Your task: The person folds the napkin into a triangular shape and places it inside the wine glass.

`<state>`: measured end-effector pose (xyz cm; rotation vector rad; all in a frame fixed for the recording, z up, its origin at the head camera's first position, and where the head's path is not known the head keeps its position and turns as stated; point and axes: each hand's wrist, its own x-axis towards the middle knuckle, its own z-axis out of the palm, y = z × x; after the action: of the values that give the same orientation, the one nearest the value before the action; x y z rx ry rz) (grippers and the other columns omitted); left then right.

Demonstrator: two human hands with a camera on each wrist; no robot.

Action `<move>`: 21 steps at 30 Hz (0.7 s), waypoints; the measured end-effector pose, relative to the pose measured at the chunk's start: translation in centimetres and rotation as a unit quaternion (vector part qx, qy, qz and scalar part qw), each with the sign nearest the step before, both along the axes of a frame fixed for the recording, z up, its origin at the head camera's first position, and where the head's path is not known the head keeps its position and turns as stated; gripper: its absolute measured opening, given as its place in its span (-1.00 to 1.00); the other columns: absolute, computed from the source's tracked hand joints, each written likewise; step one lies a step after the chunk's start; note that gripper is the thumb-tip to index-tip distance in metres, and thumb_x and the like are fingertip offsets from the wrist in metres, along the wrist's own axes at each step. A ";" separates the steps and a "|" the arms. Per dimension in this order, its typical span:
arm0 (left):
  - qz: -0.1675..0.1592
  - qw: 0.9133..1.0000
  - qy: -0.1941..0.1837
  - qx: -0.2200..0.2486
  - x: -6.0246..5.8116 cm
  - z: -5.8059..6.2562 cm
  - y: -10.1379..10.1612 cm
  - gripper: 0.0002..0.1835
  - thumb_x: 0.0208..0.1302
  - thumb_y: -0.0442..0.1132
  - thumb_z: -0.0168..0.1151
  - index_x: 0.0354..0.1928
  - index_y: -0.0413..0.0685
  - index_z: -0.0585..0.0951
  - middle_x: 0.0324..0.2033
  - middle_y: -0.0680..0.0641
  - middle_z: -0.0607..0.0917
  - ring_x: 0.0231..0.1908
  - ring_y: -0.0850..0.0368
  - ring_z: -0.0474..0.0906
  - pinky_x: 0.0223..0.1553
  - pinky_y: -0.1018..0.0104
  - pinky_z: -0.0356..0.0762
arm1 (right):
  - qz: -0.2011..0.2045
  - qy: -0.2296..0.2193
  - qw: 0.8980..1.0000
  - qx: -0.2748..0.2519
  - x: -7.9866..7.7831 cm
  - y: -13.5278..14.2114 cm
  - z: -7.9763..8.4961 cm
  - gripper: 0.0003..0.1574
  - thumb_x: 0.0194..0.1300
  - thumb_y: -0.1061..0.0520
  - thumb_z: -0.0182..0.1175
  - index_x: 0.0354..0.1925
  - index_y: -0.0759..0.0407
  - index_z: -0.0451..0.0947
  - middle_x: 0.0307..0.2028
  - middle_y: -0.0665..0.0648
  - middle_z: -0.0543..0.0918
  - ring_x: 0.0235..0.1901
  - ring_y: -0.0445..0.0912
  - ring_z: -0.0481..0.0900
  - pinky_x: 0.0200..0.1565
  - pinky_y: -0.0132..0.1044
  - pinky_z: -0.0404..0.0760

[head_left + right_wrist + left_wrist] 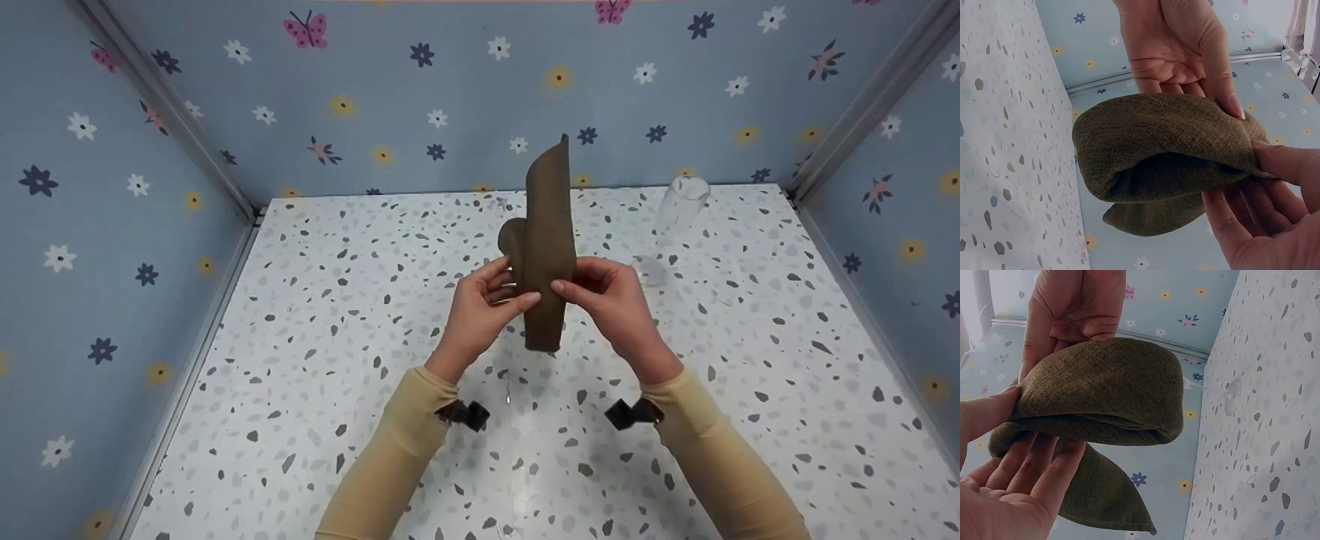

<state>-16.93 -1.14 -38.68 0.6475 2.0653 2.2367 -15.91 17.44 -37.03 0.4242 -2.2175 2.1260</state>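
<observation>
Both hands hold a folded brown cloth napkin (pixel 550 217) up over the tabletop. My left hand (pixel 480 307) pinches its left side, thumb in front and fingers behind. On the opposite side, my right hand (pixel 619 307) pinches it the same way, the two thumbs close together. A tall, narrow fold rises to a point at the top, and a rounded flap bulges out on the left. From the wrist views, the rolled cloth (pixel 1100 382) shows an open hollow at its lower end, with a loose pointed corner beyond.
A clear stemmed glass (pixel 684 199) stands at the back right of the white speckled table (pixel 315 360), its foot near my right hand. Blue flower-patterned panels (pixel 450 90) enclose the table at the back and both sides.
</observation>
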 end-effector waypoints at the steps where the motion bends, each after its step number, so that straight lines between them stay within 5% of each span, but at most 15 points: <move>1: 0.000 1.000 0.003 -0.001 0.0 0.0 0.0 -0.43 0.05 -0.38 0.26 0.15 -0.27 0.35 -0.12 -0.17 0.59 -0.14 0.02 0.55 -0.13 0.19 0.48 | 0.003 -0.001 1.000 -0.003 0.0 0.0 -0.1 -0.67 0.11 0.25 0.22 -0.13 0.37 0.53 -0.25 0.29 0.58 -0.27 0.08 0.53 -0.21 -0.18 0.54; 7: 0.017 1.000 -0.012 0.004 -0.6 -1.1 0.1 -0.43 0.01 -0.34 0.31 0.13 -0.22 0.39 -0.16 -0.14 0.61 -0.17 0.05 0.56 -0.17 0.22 0.50 | 0.015 -0.003 1.000 -0.015 0.0 0.1 -0.3 -0.69 0.11 0.27 0.21 -0.13 0.37 0.53 -0.25 0.30 0.58 -0.28 0.07 0.53 -0.22 -0.19 0.54; 12: 0.020 1.000 -0.022 0.010 -0.2 -0.3 0.1 -0.45 0.01 -0.40 0.29 0.11 -0.24 0.41 -0.19 -0.15 0.62 -0.20 0.03 0.58 -0.20 0.22 0.52 | 0.022 -0.005 1.000 -0.020 -0.5 0.3 -1.1 -0.68 0.10 0.27 0.22 -0.12 0.33 0.53 -0.23 0.30 0.58 -0.25 0.09 0.53 -0.20 -0.17 0.54; 21: 0.034 0.999 -0.011 0.006 -0.6 -0.6 0.2 -0.48 0.01 -0.40 0.29 0.08 -0.24 0.43 -0.21 -0.15 0.63 -0.22 0.02 0.59 -0.21 0.23 0.52 | 0.028 -0.002 0.999 0.017 -1.4 1.0 -2.4 -0.62 0.08 0.17 0.25 -0.08 0.20 0.53 -0.16 0.21 0.56 -0.13 0.05 0.49 -0.13 -0.17 0.50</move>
<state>-17.55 -0.90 -39.26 0.5592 2.0962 2.2823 -17.26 18.41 -39.39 0.4911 -2.2726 2.1214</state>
